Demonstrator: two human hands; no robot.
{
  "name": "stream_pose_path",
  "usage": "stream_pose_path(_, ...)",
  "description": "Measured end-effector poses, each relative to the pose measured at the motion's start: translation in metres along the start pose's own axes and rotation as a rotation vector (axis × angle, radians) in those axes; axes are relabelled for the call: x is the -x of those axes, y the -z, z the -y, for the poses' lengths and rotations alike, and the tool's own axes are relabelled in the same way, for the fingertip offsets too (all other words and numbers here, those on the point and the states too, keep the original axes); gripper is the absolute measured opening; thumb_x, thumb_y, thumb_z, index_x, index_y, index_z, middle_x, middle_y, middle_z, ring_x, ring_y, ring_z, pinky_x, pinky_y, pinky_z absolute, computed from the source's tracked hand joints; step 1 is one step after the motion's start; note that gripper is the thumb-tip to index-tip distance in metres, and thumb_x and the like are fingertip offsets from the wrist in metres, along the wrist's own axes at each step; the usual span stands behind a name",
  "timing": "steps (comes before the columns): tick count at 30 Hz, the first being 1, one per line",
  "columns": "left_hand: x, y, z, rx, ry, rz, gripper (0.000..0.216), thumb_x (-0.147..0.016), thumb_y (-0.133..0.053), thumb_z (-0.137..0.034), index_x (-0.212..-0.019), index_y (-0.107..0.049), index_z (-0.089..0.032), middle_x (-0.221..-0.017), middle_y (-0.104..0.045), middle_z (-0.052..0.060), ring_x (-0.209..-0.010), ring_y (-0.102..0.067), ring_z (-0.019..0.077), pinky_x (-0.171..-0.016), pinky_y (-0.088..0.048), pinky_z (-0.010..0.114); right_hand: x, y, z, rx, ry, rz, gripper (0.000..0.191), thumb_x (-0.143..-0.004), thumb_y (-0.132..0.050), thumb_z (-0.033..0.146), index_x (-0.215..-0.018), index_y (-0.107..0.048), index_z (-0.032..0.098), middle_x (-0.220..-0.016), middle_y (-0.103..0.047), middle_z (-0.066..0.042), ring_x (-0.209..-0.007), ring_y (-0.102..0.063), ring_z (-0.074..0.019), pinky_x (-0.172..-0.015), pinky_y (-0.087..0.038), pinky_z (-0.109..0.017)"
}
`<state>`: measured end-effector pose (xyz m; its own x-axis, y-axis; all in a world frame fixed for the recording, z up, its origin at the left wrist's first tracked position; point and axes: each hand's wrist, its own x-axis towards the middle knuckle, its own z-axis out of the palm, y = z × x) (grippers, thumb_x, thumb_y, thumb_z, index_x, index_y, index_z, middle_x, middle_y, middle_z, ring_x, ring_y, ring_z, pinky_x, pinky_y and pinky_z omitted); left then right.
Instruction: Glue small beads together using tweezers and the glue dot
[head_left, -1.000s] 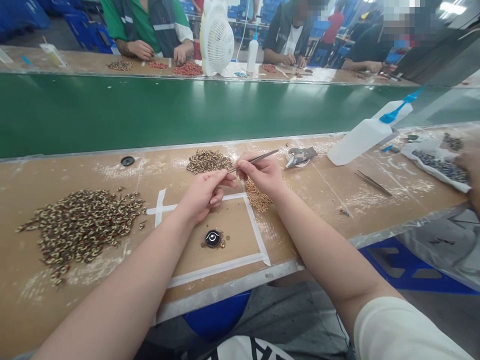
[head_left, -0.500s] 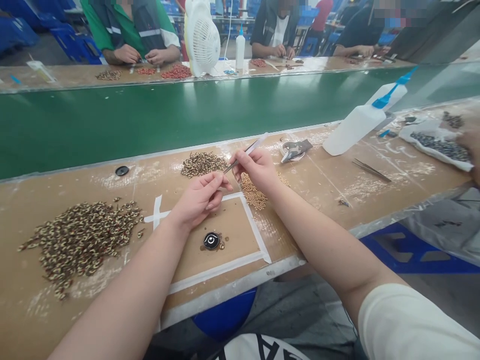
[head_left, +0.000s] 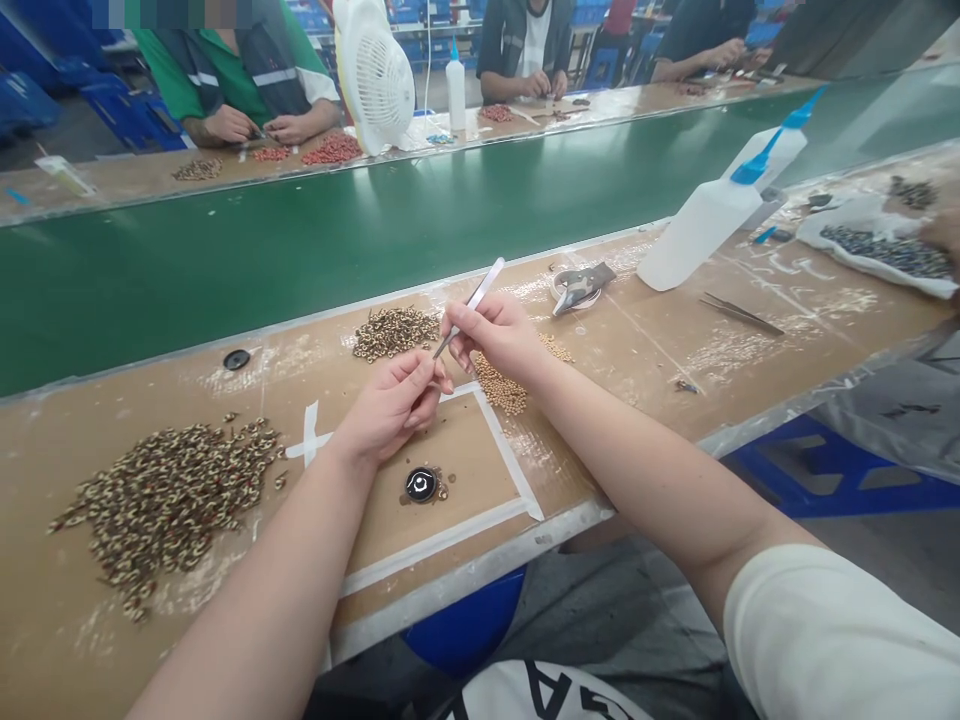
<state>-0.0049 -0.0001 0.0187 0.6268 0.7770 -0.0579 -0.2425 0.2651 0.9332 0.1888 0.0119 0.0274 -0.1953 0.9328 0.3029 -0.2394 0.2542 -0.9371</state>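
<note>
My right hand (head_left: 491, 335) is closed on a pair of tweezers (head_left: 480, 290), tips pointing down at my left fingertips. The fingers of my left hand (head_left: 397, 400) are pinched together; whatever they hold is too small to make out. Under my right hand lies a pile of small tan beads (head_left: 504, 388). Behind my hands is a pile of small brown-and-cream pieces (head_left: 394, 332). A round black dish (head_left: 421, 485) with shiny dark contents sits below my hands, inside a white tape outline (head_left: 510, 450). A bigger pile of brown-and-cream pieces (head_left: 180, 500) spreads at left.
A black cap (head_left: 236, 360) lies at back left. To the right are a tape roll with a grey packet (head_left: 583, 288), white squeeze bottles (head_left: 697, 235), other tweezers (head_left: 742, 313) and a bag of dark pieces (head_left: 885, 250). Beyond the green belt (head_left: 300, 260), co-workers sit near a fan (head_left: 379, 75).
The tweezers in my right hand have turned more upright, their tips now at my left fingertips. Both hands stay close together. The whole view has shifted and tilted slightly.
</note>
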Motion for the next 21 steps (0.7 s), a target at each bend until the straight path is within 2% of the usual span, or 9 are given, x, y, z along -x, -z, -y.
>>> stream_pose_path(6,-0.001,0.002,0.001,0.012,-0.009,0.005,0.036,-0.091,-0.085,-0.049,-0.089,-0.068,-0.017,-0.082,-0.072,-0.002,-0.039,-0.034,-0.0003,-0.039,-0.026,0.017,-0.001,0.001,-0.002,-0.015,0.014,0.010,0.055,-0.086,-0.078,0.075,-0.080,-0.069,0.020,-0.058,-0.062,0.003,-0.047,-0.058,-0.0096,-0.043,-0.047,-0.024)
stream_pose_path(10,0.000,0.004,0.005,0.007,-0.016,0.010,0.039,-0.090,-0.084,-0.053,-0.091,-0.068,-0.018,-0.085,-0.073,0.000,-0.039,-0.033,0.0002,-0.039,-0.025,0.017,0.001,-0.001,-0.006,-0.027,0.010,-0.029,0.054,-0.086,-0.079,0.074,-0.079,-0.070,0.021,-0.056,-0.061,0.003,-0.044,-0.054,-0.0089,-0.042,-0.043,-0.025)
stream_pose_path(14,0.000,0.008,0.007,-0.052,0.016,0.019,0.046,-0.092,-0.077,-0.063,-0.095,-0.072,-0.018,-0.090,-0.075,0.004,-0.041,-0.032,0.0018,-0.040,-0.022,0.020,0.003,-0.002,-0.009,-0.072,0.017,-0.047,0.050,-0.087,-0.082,0.069,-0.077,-0.072,0.021,-0.055,-0.061,0.003,-0.043,-0.053,-0.0087,-0.041,-0.041,-0.025)
stream_pose_path(17,0.007,0.011,-0.008,-0.279,0.018,-0.085,0.053,-0.099,-0.062,-0.070,-0.104,-0.076,-0.018,-0.098,-0.078,0.011,-0.046,-0.038,0.0058,-0.043,-0.024,0.023,0.002,-0.003,-0.011,-0.122,0.029,-0.056,0.050,-0.086,-0.083,0.068,-0.076,-0.073,0.020,-0.054,-0.060,0.003,-0.042,-0.051,-0.0082,-0.040,-0.041,-0.025)
stream_pose_path(19,0.019,0.012,-0.029,-0.594,-0.028,-0.247,0.045,-0.103,-0.060,-0.061,-0.102,-0.077,-0.019,-0.101,-0.079,0.012,-0.055,-0.047,0.0096,-0.049,-0.032,0.024,0.002,-0.004,-0.012,-0.161,0.014,-0.034,0.050,-0.085,-0.084,0.067,-0.075,-0.073,0.020,-0.053,-0.060,0.003,-0.041,-0.051,-0.0080,-0.039,-0.040,-0.024)
stream_pose_path(21,0.038,0.016,-0.055,-0.978,-0.042,-0.379,0.030,-0.101,-0.066,-0.048,-0.096,-0.078,-0.021,-0.100,-0.080,0.010,-0.068,-0.057,0.0142,-0.059,-0.040,0.026,0.003,-0.007,-0.014,-0.185,-0.013,0.011,0.050,-0.084,-0.085,0.066,-0.076,-0.073,0.019,-0.054,-0.062,0.003,-0.041,-0.053,-0.0082,-0.039,-0.041,-0.024)
